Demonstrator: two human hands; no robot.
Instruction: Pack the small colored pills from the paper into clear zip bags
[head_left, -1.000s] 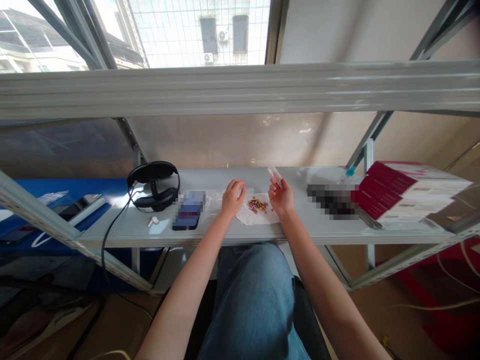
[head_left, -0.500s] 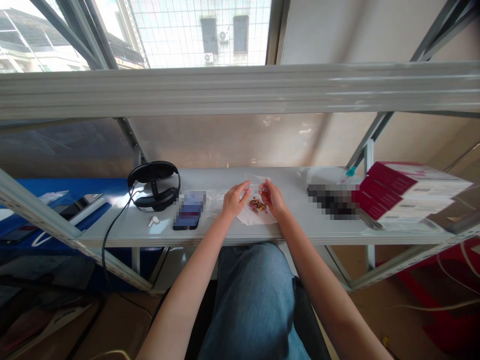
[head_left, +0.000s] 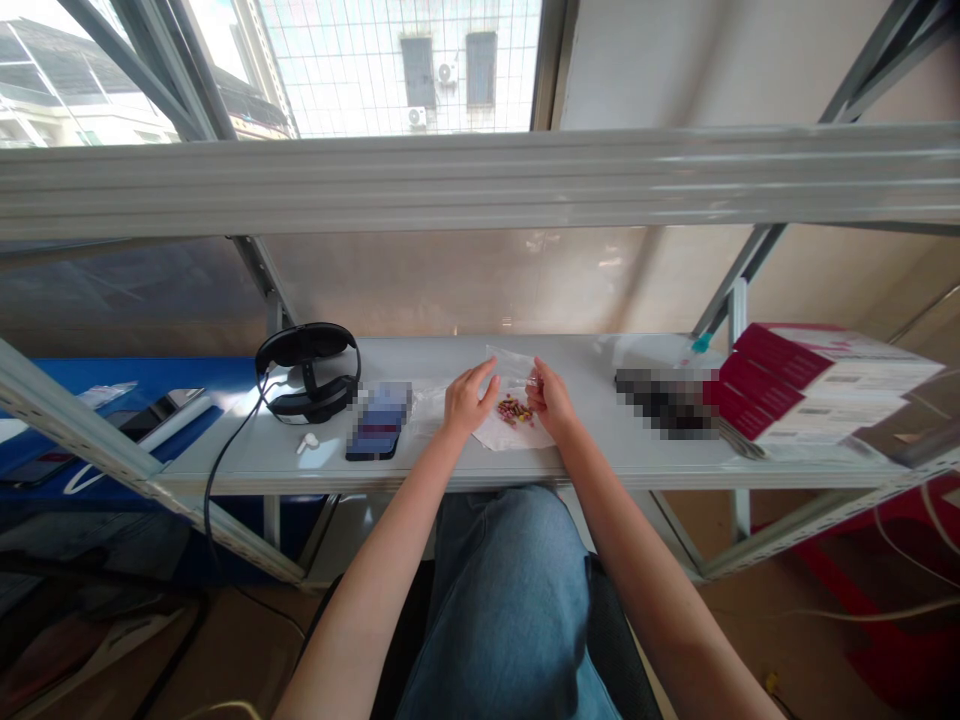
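Several small colourful pieces (head_left: 515, 410), mostly pink, red and yellow, lie in a loose heap on a white sheet (head_left: 513, 440). Behind the heap, a clear plastic bag (head_left: 511, 361) shows between my two hands. My left hand (head_left: 466, 402) is at the left of the heap, its fingers stretched and the thumb apart. On the other side, my right hand (head_left: 553, 402) has its fingers curled in a pinch at the bag's right edge. Whether a small piece is also in that pinch cannot be made out.
Left of my hands are a phone (head_left: 375, 425), a white earbud (head_left: 307, 442) and black headphones (head_left: 311, 375) with a cable. To the right, a blurred dark object (head_left: 666, 403) lies beside stacked red-and-white boxes (head_left: 810, 385). A metal shelf beam (head_left: 480, 185) crosses above.
My right hand has shifted slightly right, and more of the clear bag's upper edge shows beside it. My left hand is almost unmoved.
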